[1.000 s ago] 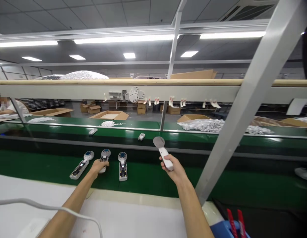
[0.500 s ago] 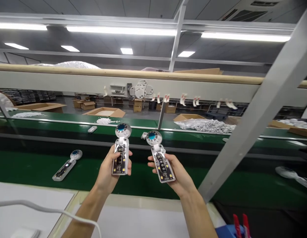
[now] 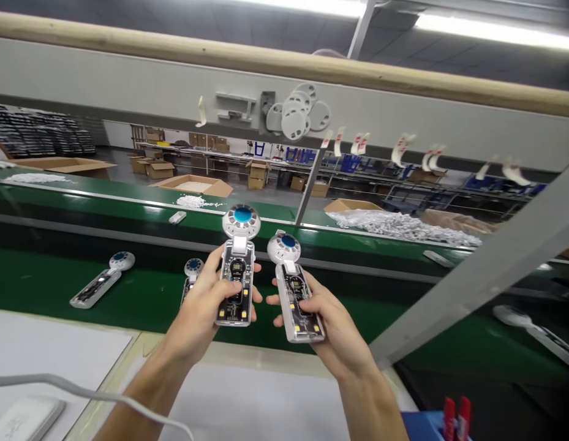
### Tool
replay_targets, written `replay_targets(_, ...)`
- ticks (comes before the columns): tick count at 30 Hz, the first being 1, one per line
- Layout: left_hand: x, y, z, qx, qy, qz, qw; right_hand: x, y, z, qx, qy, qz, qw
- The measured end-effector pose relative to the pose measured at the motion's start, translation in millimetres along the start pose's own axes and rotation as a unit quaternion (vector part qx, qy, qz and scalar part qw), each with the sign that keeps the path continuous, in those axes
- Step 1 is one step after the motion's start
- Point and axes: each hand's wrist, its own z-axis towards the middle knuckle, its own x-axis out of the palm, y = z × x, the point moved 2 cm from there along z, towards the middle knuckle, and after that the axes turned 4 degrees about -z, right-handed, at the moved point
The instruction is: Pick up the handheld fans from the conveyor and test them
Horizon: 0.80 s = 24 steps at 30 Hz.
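My left hand (image 3: 195, 324) is closed round a handheld fan-like device (image 3: 238, 260) with a white round head, a blue disc and a clear body showing its circuit board. Its thumb lies on the middle of the board. In my right hand (image 3: 337, 324) is a matching device (image 3: 294, 278), tilted slightly left, the thumb likewise on its front. Both are upright, heads up and apart, above the green conveyor belt (image 3: 146, 288). Partly hidden behind my left hand, another such device (image 3: 193, 267) is on the belt. One more (image 3: 97, 286) lies farther left.
A slanted grey post (image 3: 449, 269) stands at right, with a further device (image 3: 536, 331) beyond it. Red pens (image 3: 456, 419) stand in a blue holder at lower right. A white cable (image 3: 82, 390) crosses lower left. White parts (image 3: 399, 226) lie heaped behind the belt.
The view has tipped downward. Both thumbs have shifted onto the middle of the device fronts, and the left device appears closer. Another device has come into sight behind my left hand.
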Motion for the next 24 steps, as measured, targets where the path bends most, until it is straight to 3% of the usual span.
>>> replay_targets(5,2.7,5.3,1.7,-0.004,0.025,-0.013,1.0,-1.5,-3.3,-0.9,-0.059,-0.028,-0.076,0.995)
replay_targets(14,1.9,17.2,5.6,0.084,0.065,-0.014,0.994,2.5,-0.2,-3.7,-0.175,-0.014,-0.098,0.98)
replay_targets(24,2.6,15.6,5.4,0.076,0.083,-0.005,0.994,1.1,-3.2,-0.3,-0.194,-0.008,-0.112,0.975)
